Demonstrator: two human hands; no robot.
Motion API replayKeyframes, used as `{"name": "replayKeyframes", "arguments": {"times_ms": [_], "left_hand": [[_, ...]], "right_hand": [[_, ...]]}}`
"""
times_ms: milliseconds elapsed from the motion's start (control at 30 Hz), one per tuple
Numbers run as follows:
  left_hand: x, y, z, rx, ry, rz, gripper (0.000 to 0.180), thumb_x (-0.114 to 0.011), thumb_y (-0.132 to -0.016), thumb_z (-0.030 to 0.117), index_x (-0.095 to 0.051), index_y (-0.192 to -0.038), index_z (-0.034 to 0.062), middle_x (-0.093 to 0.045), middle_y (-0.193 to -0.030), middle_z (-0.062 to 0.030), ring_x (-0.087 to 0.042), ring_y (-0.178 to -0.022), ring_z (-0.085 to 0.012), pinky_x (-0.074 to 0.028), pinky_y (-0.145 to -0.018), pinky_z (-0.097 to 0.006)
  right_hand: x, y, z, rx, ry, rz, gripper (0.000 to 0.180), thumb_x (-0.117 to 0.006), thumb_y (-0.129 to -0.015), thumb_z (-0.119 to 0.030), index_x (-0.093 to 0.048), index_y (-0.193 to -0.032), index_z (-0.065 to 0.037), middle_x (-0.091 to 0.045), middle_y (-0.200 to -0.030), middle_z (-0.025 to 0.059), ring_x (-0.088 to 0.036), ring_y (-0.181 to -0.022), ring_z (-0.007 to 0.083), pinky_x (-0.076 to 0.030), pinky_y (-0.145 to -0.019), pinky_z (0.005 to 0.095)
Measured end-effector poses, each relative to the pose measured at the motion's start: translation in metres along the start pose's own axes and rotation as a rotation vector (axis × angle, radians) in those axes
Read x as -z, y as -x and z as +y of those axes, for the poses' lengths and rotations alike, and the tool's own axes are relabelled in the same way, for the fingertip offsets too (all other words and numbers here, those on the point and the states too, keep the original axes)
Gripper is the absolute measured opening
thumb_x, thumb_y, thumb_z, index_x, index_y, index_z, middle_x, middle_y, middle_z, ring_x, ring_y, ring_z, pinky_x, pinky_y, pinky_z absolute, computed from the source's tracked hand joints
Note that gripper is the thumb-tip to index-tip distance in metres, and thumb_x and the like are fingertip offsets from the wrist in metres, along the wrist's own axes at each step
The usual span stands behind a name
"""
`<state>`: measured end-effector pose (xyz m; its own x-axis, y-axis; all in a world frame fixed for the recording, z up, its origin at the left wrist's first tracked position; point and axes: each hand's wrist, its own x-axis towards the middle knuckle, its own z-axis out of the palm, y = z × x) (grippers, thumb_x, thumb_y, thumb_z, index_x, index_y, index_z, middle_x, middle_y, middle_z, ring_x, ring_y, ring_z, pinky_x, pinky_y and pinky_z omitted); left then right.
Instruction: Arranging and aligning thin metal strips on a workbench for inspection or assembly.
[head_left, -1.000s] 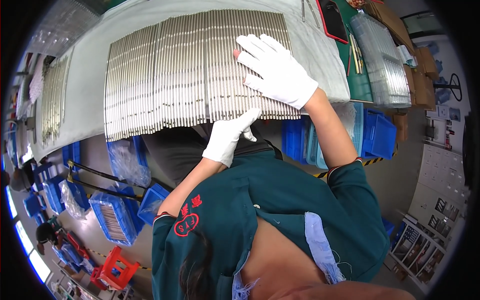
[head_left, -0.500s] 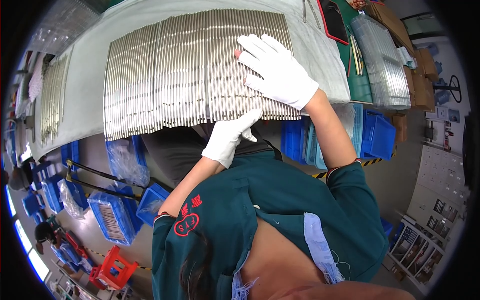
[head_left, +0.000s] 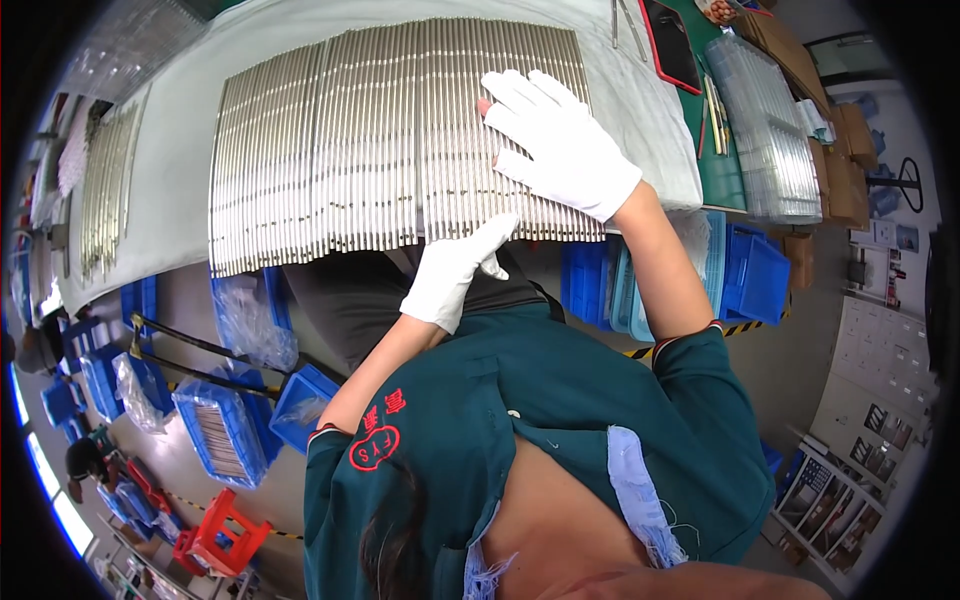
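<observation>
Many thin silvery metal rods (head_left: pixel 365 130) lie side by side in a wide sheet on a white cloth (head_left: pixel 175 190), their near ends at the table's front edge. My right hand (head_left: pixel 562 145), in a white glove, rests flat on the right part of the sheet, fingers stretched out. One fingertip shows bare. At the near ends of the rods is my left hand (head_left: pixel 455 272), also white-gloved. Its thumb reaches up along the ends and a finger stands apart below; its other fingers are partly hidden. Dark seams divide the sheet into sections.
More rods (head_left: pixel 110 185) lie at the far left. Right of the cloth are a red-edged phone (head_left: pixel 670 45), slim tools (head_left: pixel 714 112) and stacked clear plastic trays (head_left: pixel 765 130). Blue bins (head_left: pixel 755 270) stand below the table, with a red stool (head_left: pixel 228 532) at lower left.
The picture has shifted slightly. My left hand sits a touch further left along the rod ends, while my right hand stays flat on the rods.
</observation>
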<state>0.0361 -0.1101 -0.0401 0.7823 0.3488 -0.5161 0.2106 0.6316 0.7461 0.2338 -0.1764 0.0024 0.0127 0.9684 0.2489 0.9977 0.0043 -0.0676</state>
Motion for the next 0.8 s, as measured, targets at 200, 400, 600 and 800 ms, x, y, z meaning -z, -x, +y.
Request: {"name": "replayKeyframes", "arguments": {"times_ms": [200, 400, 600, 800], "left_hand": [[0.0012, -0.0004, 0.0031, 0.084, -0.024, -0.026, 0.033, -0.066, -0.089, 0.021, -0.067, -0.112, -0.0033, -0.061, -0.072, -0.0034, -0.054, -0.061, -0.0092, -0.05, -0.06, -0.026], [0.0039, -0.0016, 0.0032, 0.074, 0.055, 0.007, 0.033, -0.067, -0.089, 0.022, -0.067, -0.111, -0.0026, -0.057, -0.067, -0.0018, -0.054, -0.06, -0.0088, -0.05, -0.059, -0.026], [0.0047, 0.0014, -0.0001, 0.018, 0.015, -0.019, 0.032, -0.064, -0.09, 0.019, -0.066, -0.114, -0.0017, -0.054, -0.064, -0.0018, -0.053, -0.058, -0.008, -0.05, -0.059, -0.026], [0.0062, 0.0038, 0.001, -0.065, -0.111, 0.005, 0.031, -0.063, -0.091, 0.017, -0.066, -0.115, -0.0018, -0.057, -0.065, -0.0027, -0.052, -0.056, -0.008, -0.05, -0.059, -0.026]], "right_hand": [[-0.0005, 0.0016, 0.0018, 0.014, -0.013, 0.004, 0.052, -0.056, -0.088, -0.028, -0.048, -0.136, -0.008, -0.041, -0.145, 0.0156, -0.037, -0.135, 0.0295, -0.024, -0.114, 0.0418], [0.0007, 0.0008, 0.0019, 0.061, 0.047, -0.012, 0.052, -0.057, -0.087, -0.027, -0.049, -0.136, -0.011, -0.041, -0.144, 0.0162, -0.038, -0.134, 0.0295, -0.024, -0.114, 0.0426], [0.0024, 0.0001, 0.0011, 0.072, 0.057, -0.013, 0.052, -0.058, -0.087, -0.026, -0.05, -0.136, -0.012, -0.043, -0.142, 0.0174, -0.039, -0.133, 0.03, -0.025, -0.113, 0.0432], [0.0003, -0.0013, 0.001, 0.047, 0.022, -0.006, 0.05, -0.058, -0.086, -0.026, -0.053, -0.134, -0.013, -0.045, -0.14, 0.0181, -0.04, -0.132, 0.0301, -0.026, -0.113, 0.0435]]}}
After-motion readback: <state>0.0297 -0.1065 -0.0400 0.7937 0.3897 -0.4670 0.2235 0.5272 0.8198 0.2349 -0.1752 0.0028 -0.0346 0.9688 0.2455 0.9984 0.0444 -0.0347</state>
